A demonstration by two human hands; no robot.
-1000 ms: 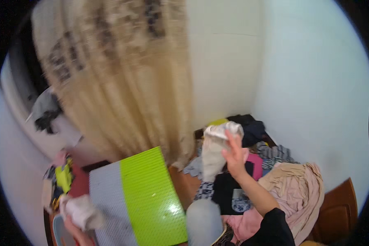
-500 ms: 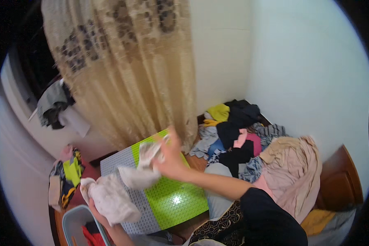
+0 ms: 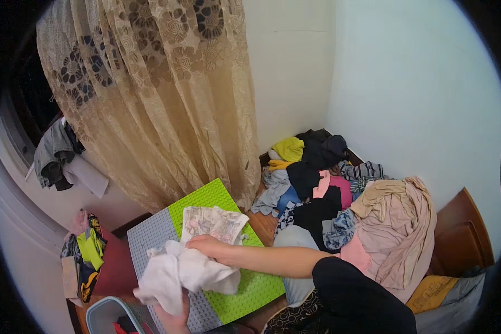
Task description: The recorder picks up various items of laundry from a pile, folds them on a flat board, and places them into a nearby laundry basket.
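A bunched white cloth [image 3: 161,273] hangs over the near part of a studded board [image 3: 250,284], half grey and half bright green. My left hand [image 3: 175,316] grips its lower end from beneath, its fingers partly covered by the folds. Reaching across from the right, my right hand [image 3: 209,247] is closed on the upper folds. Just beyond that hand, a pale cloth with a faint printed picture [image 3: 211,220] lies spread on the board; I cannot tell whether it is joined to the white one.
A light blue bin [image 3: 103,306] holding red and dark cloth stands at the lower left. Clothes [image 3: 92,250] sit on a red surface behind it. A large heap of clothes [image 3: 317,206] fills the right corner beside a wooden panel [image 3: 465,234]. A beige curtain [image 3: 167,111] hangs behind the board.
My right hand has come down and toward me onto the white cloth. The printed cloth, held up before, now lies on the board. The view has shifted slightly.
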